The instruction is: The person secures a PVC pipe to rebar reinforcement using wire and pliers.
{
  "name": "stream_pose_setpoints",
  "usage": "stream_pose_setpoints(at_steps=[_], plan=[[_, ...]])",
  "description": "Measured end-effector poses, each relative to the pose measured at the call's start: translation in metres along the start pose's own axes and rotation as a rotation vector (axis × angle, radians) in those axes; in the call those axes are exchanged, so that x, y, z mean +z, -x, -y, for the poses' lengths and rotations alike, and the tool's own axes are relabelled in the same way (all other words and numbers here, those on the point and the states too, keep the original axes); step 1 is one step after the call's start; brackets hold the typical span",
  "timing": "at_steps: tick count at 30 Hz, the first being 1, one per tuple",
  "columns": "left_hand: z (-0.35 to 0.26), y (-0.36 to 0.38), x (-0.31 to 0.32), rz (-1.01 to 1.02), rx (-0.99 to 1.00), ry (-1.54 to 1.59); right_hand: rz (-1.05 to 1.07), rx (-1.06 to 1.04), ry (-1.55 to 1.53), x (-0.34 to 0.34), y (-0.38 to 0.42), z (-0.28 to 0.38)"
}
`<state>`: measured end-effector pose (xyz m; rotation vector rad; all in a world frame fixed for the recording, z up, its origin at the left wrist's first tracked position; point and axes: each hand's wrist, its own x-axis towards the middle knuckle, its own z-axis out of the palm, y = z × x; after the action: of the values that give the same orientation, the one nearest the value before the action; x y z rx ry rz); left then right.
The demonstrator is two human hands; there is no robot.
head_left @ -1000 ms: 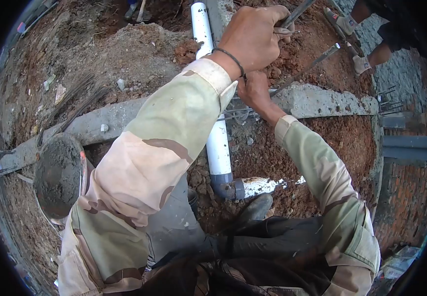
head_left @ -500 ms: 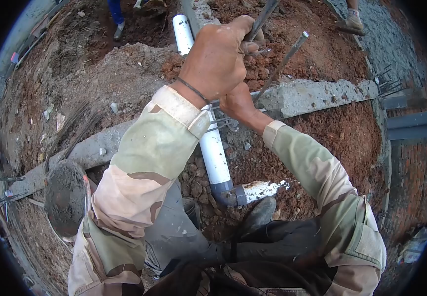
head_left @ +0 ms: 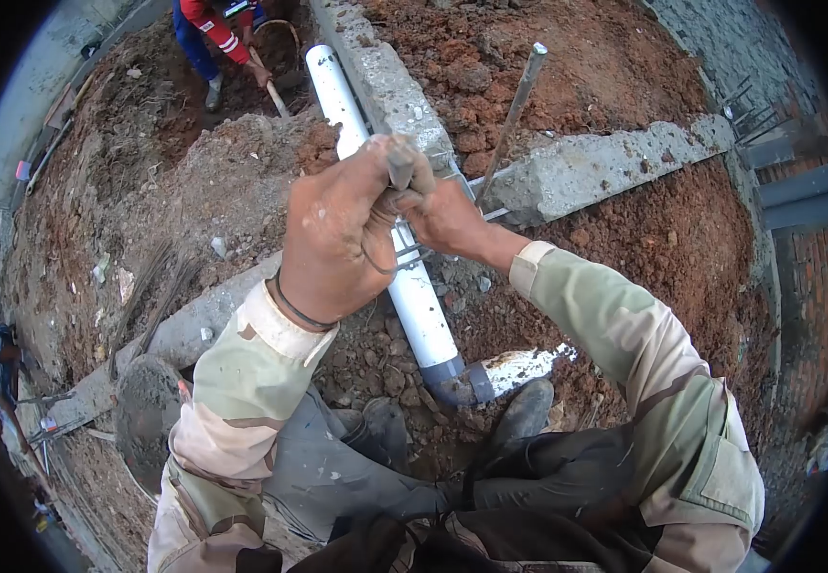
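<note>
Gripping a metal tool [head_left: 399,164], its end jutting from left hand [head_left: 333,234]

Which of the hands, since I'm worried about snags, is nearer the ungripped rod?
Right: the right hand appears beside the rod, low down; the left hand is farther left.

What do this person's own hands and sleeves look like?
The left hand has a thin dark band at its wrist; the right hand shows none; both are gloveless. Left sleeve and right sleeve are long, in camouflage of pale green, pinkish tan and brown, with pale cuffs.
</note>
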<state>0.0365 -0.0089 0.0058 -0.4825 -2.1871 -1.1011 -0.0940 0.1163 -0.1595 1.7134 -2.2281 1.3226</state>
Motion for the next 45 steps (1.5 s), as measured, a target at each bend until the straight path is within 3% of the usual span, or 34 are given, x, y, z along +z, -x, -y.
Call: stream_pose_setpoints(at_steps=[2,8,14,18,21,23,25,26,27,32,36,38,40,42,45], plan=[[0.0,0.016,0.0,-0.038,0.011,-0.047,0.007,-0.045,-0.111,0.002,-0.004,0.004],[0.021,-0.013,-0.02,-0.241,-0.305,0.028,0.106,-0.014,0.042,0.007,-0.032,0.0],[0.036,-0.053,0.027,-0.394,-0.308,0.022,0.097,0.15,0.077,0.0,-0.03,-0.002],[0.044,-0.052,0.018,-0.297,-0.316,0.111,-0.08,0.12,0.049,0.011,-0.021,-0.002],[0.045,-0.053,0.011,-0.276,-0.336,0.149,0.083,0.252,0.03,0.005,-0.018,0.0],[0.045,-0.055,0.01,-0.283,-0.34,0.102,-0.19,0.265,-0.156,0.011,-0.002,0.009],[0.043,-0.055,0.011,-0.275,-0.327,0.086,-0.239,0.315,-0.254,0.004,0.038,0.044],[0.042,-0.055,0.01,-0.268,-0.313,0.076,-0.166,0.348,-0.257,0.005,0.069,0.057],[0.041,-0.055,0.009,-0.277,-0.334,0.049,0.046,0.455,-0.309,0.001,0.099,0.067],[0.05,-0.053,0.003,-0.281,-0.277,0.034,0.571,0.429,-0.203,0.027,0.19,0.057],[0.051,-0.057,-0.001,-0.264,-0.296,0.062,0.672,0.443,-0.098,0.033,0.13,0.085],[0.052,-0.058,-0.001,-0.267,-0.292,0.054,-0.024,0.384,-0.189,0.048,0.099,0.091],[0.051,-0.058,-0.002,-0.275,-0.295,0.045,-0.491,0.477,-0.186,0.045,0.055,0.089],[0.047,-0.057,-0.006,-0.198,-0.383,0.078,-0.57,0.541,-0.246,0.033,0.016,0.08],[0.058,-0.055,-0.012,-0.165,-0.342,0.041,-0.366,0.327,-0.117,0.013,-0.021,0.058]])
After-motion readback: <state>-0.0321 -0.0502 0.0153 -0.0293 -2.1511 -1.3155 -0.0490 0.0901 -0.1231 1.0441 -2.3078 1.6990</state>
